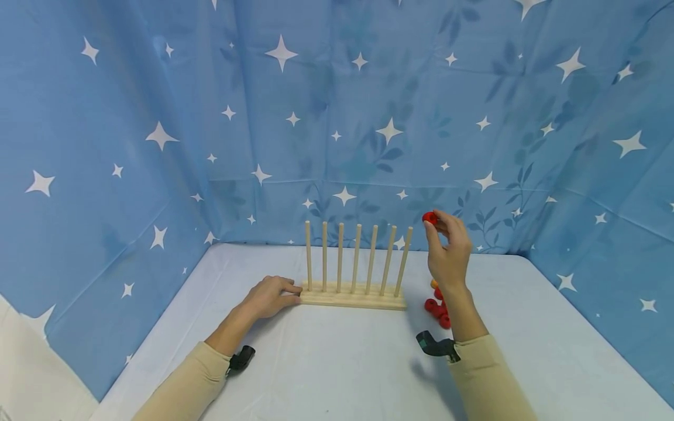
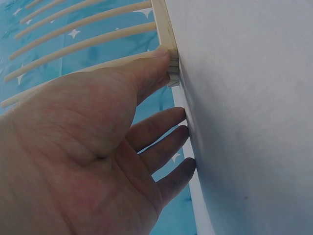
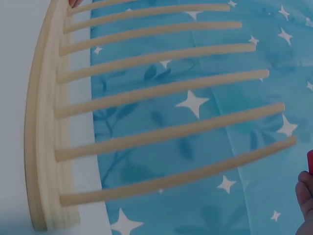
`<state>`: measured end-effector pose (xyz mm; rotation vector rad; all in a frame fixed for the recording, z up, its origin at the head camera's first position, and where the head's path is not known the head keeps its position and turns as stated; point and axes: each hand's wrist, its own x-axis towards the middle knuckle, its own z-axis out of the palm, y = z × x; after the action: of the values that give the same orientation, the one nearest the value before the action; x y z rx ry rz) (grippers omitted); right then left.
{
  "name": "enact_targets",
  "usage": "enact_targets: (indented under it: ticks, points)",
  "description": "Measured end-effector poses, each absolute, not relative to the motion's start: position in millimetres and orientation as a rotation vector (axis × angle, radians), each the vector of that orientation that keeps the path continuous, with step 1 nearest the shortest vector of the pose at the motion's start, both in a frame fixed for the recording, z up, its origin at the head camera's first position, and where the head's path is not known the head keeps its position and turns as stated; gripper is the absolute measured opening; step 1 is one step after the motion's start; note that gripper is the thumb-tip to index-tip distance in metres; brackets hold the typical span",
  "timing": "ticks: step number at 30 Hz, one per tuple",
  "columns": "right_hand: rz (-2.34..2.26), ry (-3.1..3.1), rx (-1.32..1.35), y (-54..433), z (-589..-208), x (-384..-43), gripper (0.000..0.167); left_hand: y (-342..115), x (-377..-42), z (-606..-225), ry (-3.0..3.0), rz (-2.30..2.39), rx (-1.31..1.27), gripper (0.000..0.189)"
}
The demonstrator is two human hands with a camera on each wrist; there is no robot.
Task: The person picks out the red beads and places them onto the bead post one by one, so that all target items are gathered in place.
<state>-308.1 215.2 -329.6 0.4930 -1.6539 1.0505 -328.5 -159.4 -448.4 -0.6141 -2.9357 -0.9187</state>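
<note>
A pale wooden peg rack (image 1: 353, 301) with a row of upright dowels stands on the white table. At its left end, my left hand (image 1: 270, 296) pinches the base between thumb and forefinger. In the left wrist view the other fingers (image 2: 168, 178) of that hand are spread, their tips at the tabletop. My right hand (image 1: 450, 248) is raised just right of the rightmost dowel (image 1: 403, 260), pinching a red bead (image 1: 429, 217) near the height of the dowel tops. The right wrist view catches only a sliver of the red bead (image 3: 310, 161) at its edge.
Several red beads (image 1: 444, 321) lie loose on the table right of the rack, below my right forearm, with an orange-yellow bead (image 1: 434, 284) behind them. A blue star-patterned curtain (image 1: 337, 146) hangs behind the white table (image 1: 326, 362) and along its sides.
</note>
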Motion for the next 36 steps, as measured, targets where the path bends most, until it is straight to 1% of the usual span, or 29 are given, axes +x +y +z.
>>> enact_targets:
  ticks: [8, 17, 36]
  points:
    - [1.087, -1.576, 0.5, 192, -323, -314, 0.029, -159, -329, -449, -2.932, -0.909, -0.611, 0.032]
    - [1.109, -1.596, 0.558, 176, -339, -336, 0.029, -159, -328, -447, -2.929, -0.898, -0.615, 0.032]
    - [1.162, -1.627, 0.692, 125, -345, -335, 0.032, -159, -327, -449, -2.923, -0.925, -0.615, 0.032]
